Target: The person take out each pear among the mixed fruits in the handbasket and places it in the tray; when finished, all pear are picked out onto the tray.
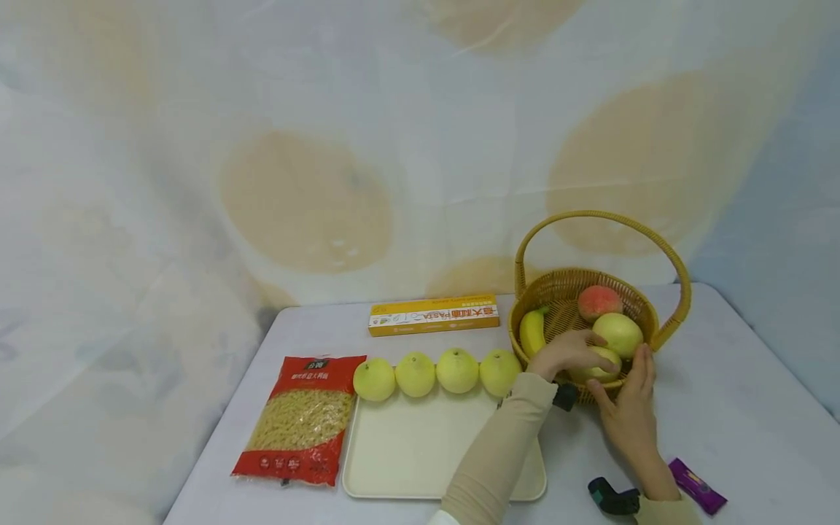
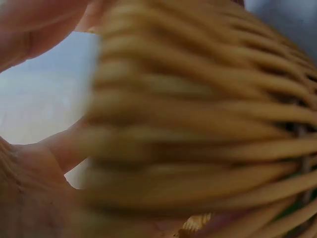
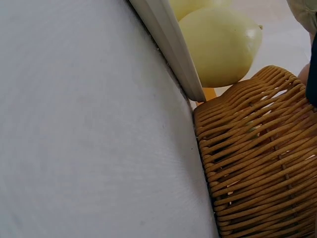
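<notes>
A wicker basket [image 1: 563,284] with a tall arched handle stands at the right of the table. Inside it are a banana [image 1: 532,332], a reddish peach [image 1: 599,302] and two pale yellow-green fruits. My left hand [image 1: 569,353] reaches over the front rim and grips the nearer pale yellow-green fruit [image 1: 607,363], fingers curved over its top. The other pale fruit [image 1: 618,334] lies just behind. My right hand [image 1: 631,414] rests against the basket's front right side, fingers extended up by the rim and thumb spread. Basket weave [image 2: 213,114] fills much of the left wrist view.
Several similar pale fruits [image 1: 457,371] line the back edge of a white tray [image 1: 426,452]. Left of it lies a red bag of pasta [image 1: 300,419]. A yellow pasta box [image 1: 433,315] lies behind, and a purple wrapped bar [image 1: 697,486] sits near my right wrist.
</notes>
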The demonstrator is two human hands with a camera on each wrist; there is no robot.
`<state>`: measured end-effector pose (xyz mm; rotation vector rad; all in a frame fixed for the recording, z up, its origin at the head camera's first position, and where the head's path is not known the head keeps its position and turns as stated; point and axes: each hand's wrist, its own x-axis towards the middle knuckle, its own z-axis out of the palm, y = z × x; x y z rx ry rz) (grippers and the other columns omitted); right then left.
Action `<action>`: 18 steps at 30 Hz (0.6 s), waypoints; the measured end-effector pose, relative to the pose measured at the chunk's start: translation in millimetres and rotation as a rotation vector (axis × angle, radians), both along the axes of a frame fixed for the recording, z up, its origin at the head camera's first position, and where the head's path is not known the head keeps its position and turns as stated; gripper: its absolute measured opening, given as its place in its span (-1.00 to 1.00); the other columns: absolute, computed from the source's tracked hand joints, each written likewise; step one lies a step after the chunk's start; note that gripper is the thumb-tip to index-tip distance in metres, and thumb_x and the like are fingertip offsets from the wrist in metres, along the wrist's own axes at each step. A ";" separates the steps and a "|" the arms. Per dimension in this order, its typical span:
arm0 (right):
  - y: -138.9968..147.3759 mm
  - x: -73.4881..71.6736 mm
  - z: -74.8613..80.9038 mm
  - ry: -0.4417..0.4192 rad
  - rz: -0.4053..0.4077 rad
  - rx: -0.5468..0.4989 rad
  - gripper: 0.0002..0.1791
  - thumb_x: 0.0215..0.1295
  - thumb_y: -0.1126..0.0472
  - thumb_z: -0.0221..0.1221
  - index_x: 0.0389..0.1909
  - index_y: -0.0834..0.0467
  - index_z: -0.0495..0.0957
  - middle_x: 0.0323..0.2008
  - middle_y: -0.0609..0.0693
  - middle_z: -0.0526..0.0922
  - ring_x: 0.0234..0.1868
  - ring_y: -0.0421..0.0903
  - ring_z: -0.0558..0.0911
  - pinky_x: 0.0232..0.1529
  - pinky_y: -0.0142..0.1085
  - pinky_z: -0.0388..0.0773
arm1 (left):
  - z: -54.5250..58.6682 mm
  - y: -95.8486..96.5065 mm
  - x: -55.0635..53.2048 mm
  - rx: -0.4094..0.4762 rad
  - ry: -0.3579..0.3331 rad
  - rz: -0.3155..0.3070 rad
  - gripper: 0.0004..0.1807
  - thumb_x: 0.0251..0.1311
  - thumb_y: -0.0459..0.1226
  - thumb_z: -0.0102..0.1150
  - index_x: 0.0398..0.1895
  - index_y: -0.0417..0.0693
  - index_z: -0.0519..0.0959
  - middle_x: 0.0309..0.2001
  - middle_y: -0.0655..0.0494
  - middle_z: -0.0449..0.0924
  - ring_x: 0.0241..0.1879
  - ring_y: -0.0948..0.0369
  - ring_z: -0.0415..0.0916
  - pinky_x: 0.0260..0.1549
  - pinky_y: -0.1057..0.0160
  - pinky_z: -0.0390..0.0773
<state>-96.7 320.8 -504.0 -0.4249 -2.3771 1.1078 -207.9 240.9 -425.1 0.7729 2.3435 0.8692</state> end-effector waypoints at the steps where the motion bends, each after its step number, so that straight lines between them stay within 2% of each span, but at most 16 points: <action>1: -0.1 0.0 0.1 -0.002 -0.002 -0.001 0.06 0.39 -0.02 0.12 0.51 0.26 -0.45 0.51 0.31 -0.39 0.51 0.35 -0.22 0.17 0.46 0.08 | -1.9 0.5 0.4 -0.006 0.004 0.003 -0.47 0.04 -0.05 0.36 0.15 0.24 0.55 0.16 0.32 0.55 0.03 0.37 0.45 -0.03 0.37 0.44; 5: -0.5 -1.0 0.7 -0.011 -0.013 -0.001 0.06 0.38 -0.03 0.12 0.52 0.25 -0.44 0.52 0.29 -0.38 0.51 0.35 -0.19 0.14 0.46 0.11 | -8.2 2.6 1.4 -0.031 0.055 0.035 -0.42 -0.01 -0.04 0.41 0.17 0.29 0.54 0.11 0.36 0.57 -0.01 0.39 0.45 -0.06 0.40 0.44; 9: -1.0 -1.2 0.9 -0.014 -0.016 0.004 0.05 0.39 -0.04 0.11 0.51 0.26 -0.44 0.52 0.29 -0.37 0.50 0.36 -0.17 0.10 0.47 0.13 | -9.1 1.8 3.0 -0.041 0.112 0.088 -0.37 -0.09 -0.03 0.48 0.16 0.31 0.55 0.11 0.38 0.57 0.03 0.39 0.46 -0.08 0.42 0.45; 15: -1.0 -0.5 0.4 -0.023 -0.017 0.015 0.05 0.39 -0.06 0.09 0.51 0.27 -0.44 0.52 0.30 -0.38 0.49 0.37 -0.15 0.08 0.47 0.15 | -4.5 -3.1 6.9 0.040 0.068 0.177 -0.37 -0.19 -0.12 0.54 0.09 0.33 0.60 0.21 0.28 0.50 0.11 0.32 0.42 -0.15 0.39 0.47; 18: -0.4 -0.2 0.5 -0.034 -0.022 0.023 0.05 0.40 -0.08 0.08 0.51 0.26 -0.45 0.52 0.30 -0.39 0.50 0.37 -0.16 0.07 0.47 0.15 | -2.0 -5.0 6.3 0.094 0.075 0.194 -0.37 -0.19 -0.16 0.53 0.08 0.34 0.60 0.26 0.23 0.46 0.20 0.28 0.36 -0.14 0.38 0.47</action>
